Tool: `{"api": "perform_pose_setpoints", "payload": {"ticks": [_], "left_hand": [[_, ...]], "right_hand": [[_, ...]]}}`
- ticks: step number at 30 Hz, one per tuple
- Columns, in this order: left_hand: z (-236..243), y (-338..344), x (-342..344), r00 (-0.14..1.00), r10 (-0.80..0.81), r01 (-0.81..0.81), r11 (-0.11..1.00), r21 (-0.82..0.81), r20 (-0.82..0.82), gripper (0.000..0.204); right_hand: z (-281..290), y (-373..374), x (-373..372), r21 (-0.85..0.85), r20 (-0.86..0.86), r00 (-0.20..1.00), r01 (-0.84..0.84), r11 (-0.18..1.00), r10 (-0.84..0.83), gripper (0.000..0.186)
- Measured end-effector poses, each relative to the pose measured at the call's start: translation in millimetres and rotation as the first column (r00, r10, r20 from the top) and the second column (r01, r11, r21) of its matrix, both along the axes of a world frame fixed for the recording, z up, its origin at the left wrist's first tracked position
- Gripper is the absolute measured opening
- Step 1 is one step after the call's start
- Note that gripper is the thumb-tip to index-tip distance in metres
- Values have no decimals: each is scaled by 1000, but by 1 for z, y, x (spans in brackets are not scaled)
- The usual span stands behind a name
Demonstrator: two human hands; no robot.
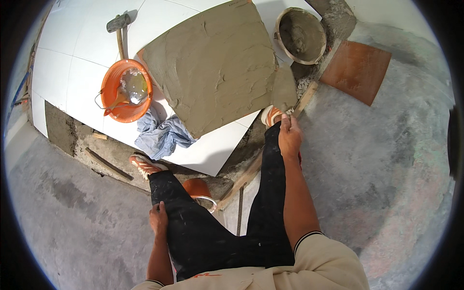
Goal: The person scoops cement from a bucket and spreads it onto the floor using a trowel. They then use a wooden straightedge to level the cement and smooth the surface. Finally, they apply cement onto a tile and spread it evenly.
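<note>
My right hand [290,137] is closed around a trowel [284,89] with a wide blade coated in grey mortar. The blade lies at the right edge of a large rectangular panel [212,67], whose upper face is spread with wet mortar in uneven ridges. My left hand [158,217] rests against my left thigh, holding nothing, its fingers slightly bent and partly apart. Beyond the trowel stands a round bucket [309,41] with mortar inside. An orange bucket [126,116] left of the panel contains water and an orange-handled tool, and beside it lies a crumpled blue cloth [164,135].
White floor tiles [87,43] lie beneath the panel. A rubber mallet [119,29] rests behind the orange bucket. At right a brown square tile [356,71] lies on grey concrete. A wooden strip [241,183] runs between my feet, near another orange bucket [195,186].
</note>
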State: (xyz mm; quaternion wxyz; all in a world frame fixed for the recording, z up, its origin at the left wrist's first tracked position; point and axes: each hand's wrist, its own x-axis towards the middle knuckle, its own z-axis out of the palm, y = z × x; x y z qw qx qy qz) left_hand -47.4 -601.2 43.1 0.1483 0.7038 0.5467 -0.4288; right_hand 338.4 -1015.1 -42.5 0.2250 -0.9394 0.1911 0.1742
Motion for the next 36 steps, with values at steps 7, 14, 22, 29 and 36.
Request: {"api": "perform_pose_setpoints", "payload": {"ticks": [7,14,22,29,36], "left_hand": [[2,-1,1,999,-39,39,999,-3,-3,54],[7,-4,8,999,-9,9,1000,5,-31,55],[8,-2,4,999,-12,12,1000,12,-48,54],[10,-2,6,1000,15,-15,1000,2,-8,55],[11,-6,1,998,47,-47,999,15,-31,55]], "right_hand": [[6,7,-38,235,-197,858,512,826,-475,38],[-52,31,-122,405,-177,810,578,708,-560,39],[-91,107,-183,235,-276,888,433,870,-368,52],[-74,111,-257,161,-369,890,347,924,-269,51],[-53,103,-188,350,-225,904,423,836,-363,46]]}}
